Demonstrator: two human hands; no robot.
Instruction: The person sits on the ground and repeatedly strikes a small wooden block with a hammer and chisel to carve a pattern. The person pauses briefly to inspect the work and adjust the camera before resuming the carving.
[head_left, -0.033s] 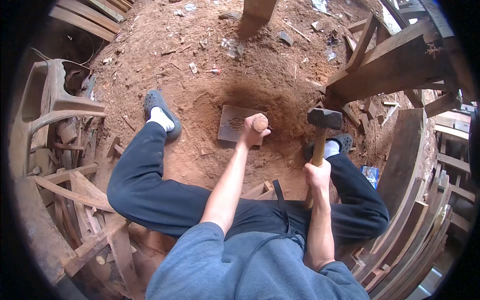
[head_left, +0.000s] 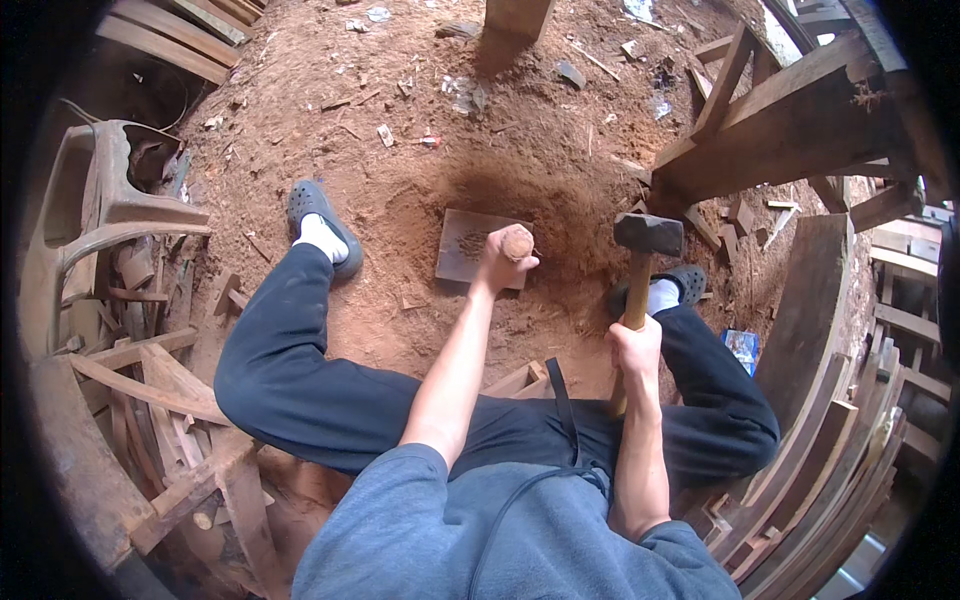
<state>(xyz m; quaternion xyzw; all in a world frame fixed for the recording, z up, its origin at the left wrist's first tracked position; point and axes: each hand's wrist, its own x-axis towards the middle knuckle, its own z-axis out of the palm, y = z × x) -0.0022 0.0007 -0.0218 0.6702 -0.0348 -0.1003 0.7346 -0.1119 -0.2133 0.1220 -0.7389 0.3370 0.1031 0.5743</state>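
My left hand (head_left: 496, 266) is closed around an upright round wooden handle (head_left: 518, 245), seen almost end-on from above. What lies below the fist is hidden. Under it, a flat rectangular board (head_left: 456, 266) lies on the dusty ground, with a darker, rough or carved patch near its middle. My right hand (head_left: 637, 350) grips the wooden shaft of a hammer (head_left: 650, 235) partway along. The hammer's dark, heavy metal head points away from me, to the right of the board and apart from the wooden handle. The shaft's lower end reaches my lap.
Sawdust and scraps cover the ground (head_left: 370, 120). A worn plastic chair (head_left: 150, 210) and wooden frames (head_left: 190, 480) stand left. A heavy timber structure (head_left: 780, 140) rises at far right, with stacked planks (head_left: 810, 300) beside my right leg. A wooden post (head_left: 518, 18) stands ahead.
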